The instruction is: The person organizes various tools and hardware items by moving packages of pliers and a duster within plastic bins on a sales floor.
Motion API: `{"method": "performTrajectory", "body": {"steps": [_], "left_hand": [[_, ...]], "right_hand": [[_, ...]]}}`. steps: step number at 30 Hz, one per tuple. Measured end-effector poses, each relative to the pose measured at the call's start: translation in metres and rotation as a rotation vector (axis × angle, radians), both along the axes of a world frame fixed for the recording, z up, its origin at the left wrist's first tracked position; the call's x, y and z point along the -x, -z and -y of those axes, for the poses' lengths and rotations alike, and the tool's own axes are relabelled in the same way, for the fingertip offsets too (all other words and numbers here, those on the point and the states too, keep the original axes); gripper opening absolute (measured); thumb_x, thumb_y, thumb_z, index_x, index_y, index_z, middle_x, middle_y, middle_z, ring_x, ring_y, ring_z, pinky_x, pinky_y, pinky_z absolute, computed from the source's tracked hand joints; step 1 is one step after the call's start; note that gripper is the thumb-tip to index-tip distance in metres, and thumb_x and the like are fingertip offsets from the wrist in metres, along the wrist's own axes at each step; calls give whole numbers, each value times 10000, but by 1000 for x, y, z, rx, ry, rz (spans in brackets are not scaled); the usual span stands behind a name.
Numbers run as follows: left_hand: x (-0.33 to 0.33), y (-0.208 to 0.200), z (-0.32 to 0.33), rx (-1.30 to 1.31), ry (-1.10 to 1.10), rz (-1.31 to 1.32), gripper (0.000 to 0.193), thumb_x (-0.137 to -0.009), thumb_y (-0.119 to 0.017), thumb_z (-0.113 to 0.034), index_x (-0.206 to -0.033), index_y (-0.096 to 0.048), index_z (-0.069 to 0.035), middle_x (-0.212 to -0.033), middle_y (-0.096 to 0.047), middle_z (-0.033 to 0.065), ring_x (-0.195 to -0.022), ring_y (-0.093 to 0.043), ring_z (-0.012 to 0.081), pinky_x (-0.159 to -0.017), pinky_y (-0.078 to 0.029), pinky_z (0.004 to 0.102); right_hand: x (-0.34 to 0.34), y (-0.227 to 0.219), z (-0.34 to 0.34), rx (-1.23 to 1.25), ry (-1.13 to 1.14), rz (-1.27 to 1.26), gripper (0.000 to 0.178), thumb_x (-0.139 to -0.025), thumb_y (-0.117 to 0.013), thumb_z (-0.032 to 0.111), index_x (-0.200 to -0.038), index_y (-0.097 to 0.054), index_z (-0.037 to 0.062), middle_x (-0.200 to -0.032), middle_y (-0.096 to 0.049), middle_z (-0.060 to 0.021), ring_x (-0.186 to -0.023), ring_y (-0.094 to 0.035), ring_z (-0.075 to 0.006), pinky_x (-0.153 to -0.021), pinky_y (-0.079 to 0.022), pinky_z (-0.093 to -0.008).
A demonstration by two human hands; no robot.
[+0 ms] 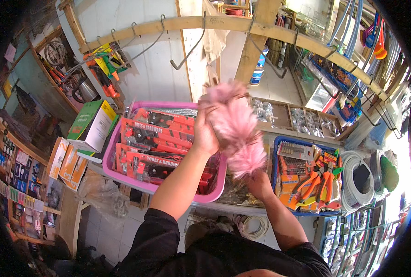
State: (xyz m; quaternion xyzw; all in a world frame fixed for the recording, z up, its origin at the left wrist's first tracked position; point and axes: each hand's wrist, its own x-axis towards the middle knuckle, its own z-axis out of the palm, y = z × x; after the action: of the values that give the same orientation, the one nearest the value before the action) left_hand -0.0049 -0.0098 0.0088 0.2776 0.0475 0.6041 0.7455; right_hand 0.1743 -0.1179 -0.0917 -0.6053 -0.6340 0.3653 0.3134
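Observation:
A fluffy pink feather duster (240, 127), blurred by motion, slants across the middle of the head view, above the counter. My left hand (206, 134) is closed against its upper left side, with most of the fingers hidden by the feathers. At its lower end my right hand (260, 185) is closed around it; the handle is hidden from sight. Below my left forearm stands a pink plastic basket (214, 196) filled with red-carded packaged tools (154, 143). Close to my right hand is a blue tray (275, 177) of orange-handled pliers (326, 183) and packaged drill bits (295, 150).
Metal hooks (187, 51) hang from a wooden beam (224, 22) above the counter. A green and white box (90, 127) stands left of the basket. White hose coils (357, 180) lie right of the tray. Wooden compartments (302, 120) with small bagged parts lie behind it.

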Motion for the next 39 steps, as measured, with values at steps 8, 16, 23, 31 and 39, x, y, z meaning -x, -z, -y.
{"method": "performTrajectory", "body": {"steps": [8, 16, 23, 31, 39], "left_hand": [[-2, 7, 4, 72, -56, -107, 526, -932, -289, -415, -1285, -388, -38, -1288, -453, 111, -1185, -438, 265, -1009, -342, 421], [-1, 1, 3, 127, -41, -40, 518, -902, -309, -382, -1281, -420, -47, -1216, -498, 174, -1136, -471, 288, -974, -375, 421], [0, 2, 3, 68, 10, 18, 592, -898, -386, -477, -1266, -397, -14, -1238, -486, 149, -1101, -500, 297, -929, -420, 436], [7, 8, -1, -10, 91, 57, 509, -907, -390, -423, -1244, -446, -46, -1222, -510, 114, -1139, -478, 259, -993, -359, 420], [2, 7, -4, 83, -52, -25, 456, -913, -374, -357, -1217, -472, -31, -1189, -537, 126, -1128, -494, 256, -997, -358, 407]], "right_hand": [[-4, 23, -3, -155, -28, -214, 143, -796, -552, 126, -858, -612, 11, -723, -619, -165, -611, -563, -197, -590, -452, -351], [-8, 28, -1, -79, 33, -49, 188, -795, -580, 170, -841, -615, -8, -677, -596, -181, -598, -573, -197, -582, -448, -362], [-7, 21, 0, -15, 19, -175, 207, -804, -573, 193, -814, -609, -10, -702, -592, -225, -637, -599, -351, -587, -456, -404], [-7, 21, 0, 11, 42, -32, 234, -828, -556, 217, -811, -610, -10, -654, -597, -139, -557, -533, -184, -549, -438, -372], [-7, 28, -2, -33, 24, 16, 218, -789, -555, 187, -878, -597, -7, -812, -605, -229, -784, -592, -397, -696, -473, -413]]}}
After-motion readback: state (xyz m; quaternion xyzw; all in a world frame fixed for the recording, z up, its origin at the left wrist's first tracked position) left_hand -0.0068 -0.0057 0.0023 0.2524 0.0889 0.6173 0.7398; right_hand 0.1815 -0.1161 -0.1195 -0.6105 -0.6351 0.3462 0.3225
